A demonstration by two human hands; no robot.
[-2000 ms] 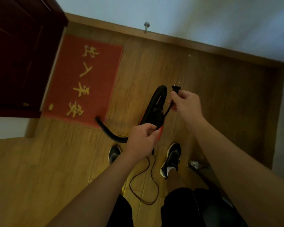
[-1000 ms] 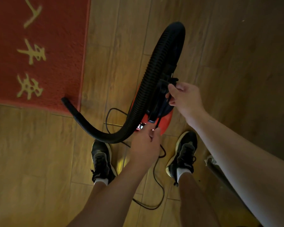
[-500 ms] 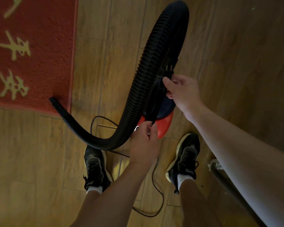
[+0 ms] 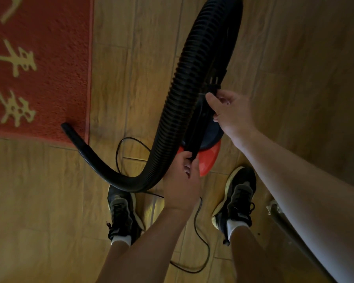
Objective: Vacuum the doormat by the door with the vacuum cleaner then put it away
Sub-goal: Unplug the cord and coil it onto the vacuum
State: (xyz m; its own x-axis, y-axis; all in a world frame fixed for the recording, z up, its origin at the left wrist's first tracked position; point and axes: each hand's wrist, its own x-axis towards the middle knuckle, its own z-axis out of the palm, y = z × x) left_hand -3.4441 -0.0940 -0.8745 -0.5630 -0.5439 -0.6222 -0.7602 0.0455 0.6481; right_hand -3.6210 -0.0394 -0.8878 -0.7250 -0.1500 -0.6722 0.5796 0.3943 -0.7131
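Two grips on cord (image 4: 131,138) — left hand (image 4: 182,184), right hand (image 4: 230,113) — plank floor (image 4: 39,201), red doormat (image 4: 53,82)

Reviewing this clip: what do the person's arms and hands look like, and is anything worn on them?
Both are uncovered. The left hand and right hand have no gloves, and no ring shows. The left forearm and right forearm are bare to the frame edge: no sleeve, watch or bracelet in view.

left grip (image 4: 182,180) pinching the cord (image 4: 209,252) low, right grip (image 4: 231,113) pinching it higher up, bare forearms reaching forward
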